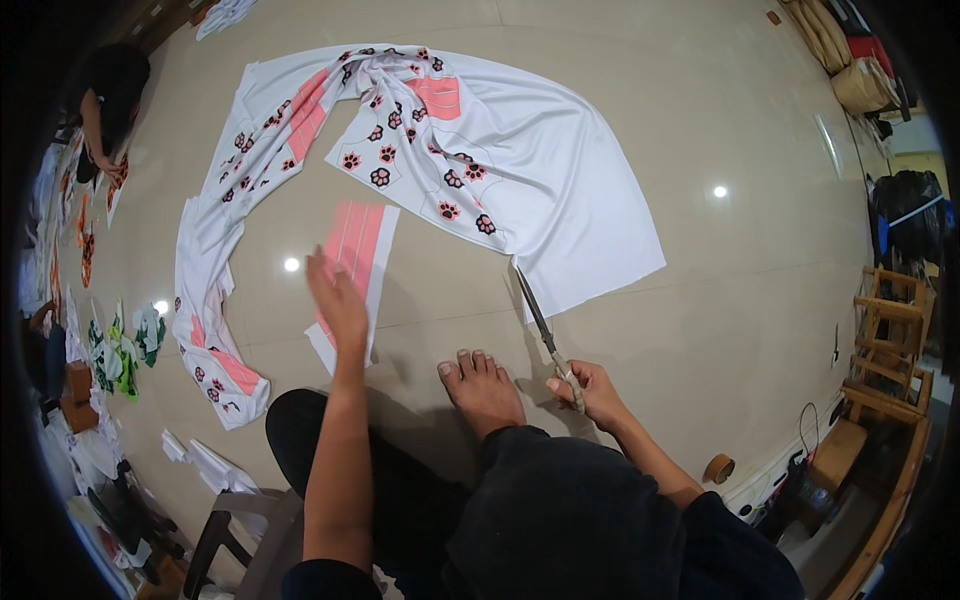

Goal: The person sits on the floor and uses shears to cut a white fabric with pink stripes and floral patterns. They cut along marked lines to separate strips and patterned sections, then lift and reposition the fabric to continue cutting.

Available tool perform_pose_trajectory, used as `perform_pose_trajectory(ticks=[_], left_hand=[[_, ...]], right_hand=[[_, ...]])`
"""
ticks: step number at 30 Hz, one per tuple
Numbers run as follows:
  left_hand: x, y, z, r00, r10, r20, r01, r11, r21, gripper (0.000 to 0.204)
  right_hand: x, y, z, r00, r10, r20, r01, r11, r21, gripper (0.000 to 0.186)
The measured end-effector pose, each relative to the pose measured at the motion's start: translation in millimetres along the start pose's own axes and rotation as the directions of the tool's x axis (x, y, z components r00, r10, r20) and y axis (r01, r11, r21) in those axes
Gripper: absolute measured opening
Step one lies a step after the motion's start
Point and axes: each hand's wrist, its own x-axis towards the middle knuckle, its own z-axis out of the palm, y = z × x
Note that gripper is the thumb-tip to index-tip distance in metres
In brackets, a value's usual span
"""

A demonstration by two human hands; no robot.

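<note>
Long metal scissors (543, 335) in our R hand (588, 394), pointing fwd at white paw-print cloth (505, 150); L hand (338, 292) blurry, can't tell grip tbh.

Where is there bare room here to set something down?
The widest bare floor lies right of the white paw-print fabric, reaching to the wooden frame. A smaller patch separates the fabric's left curve from the pink-striped strip. It's crowded around the scissors, bare foot and right hand, and far left.
</note>
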Motion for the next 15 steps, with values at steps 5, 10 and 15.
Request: perform_pose_trajectory(ticks=[5, 10, 15], left_hand=[[29, -29, -66, 0.959, -0.207, 0.191, 0.128, 0.924, 0.36, 0.057], [-1, -11, -114, 0.799, -0.345, 0.493, 0.022, 0.835, 0.55, 0.075], [-31, 6, -114, 0.349, -0.58, 0.736, 0.002, 0.786, 0.619, 0.065]], right_hand=[[-1, 0, -4, 0.999, -0.034, 0.014, 0.035, 0.999, -0.038, 0.031], [-3, -6, -1, 0.999, -0.054, -0.008, 0.054, 0.999, -0.001, 0.031], [1, -4, 2, 0.995, -0.098, 0.025, 0.098, 0.995, -0.024, 0.03]])
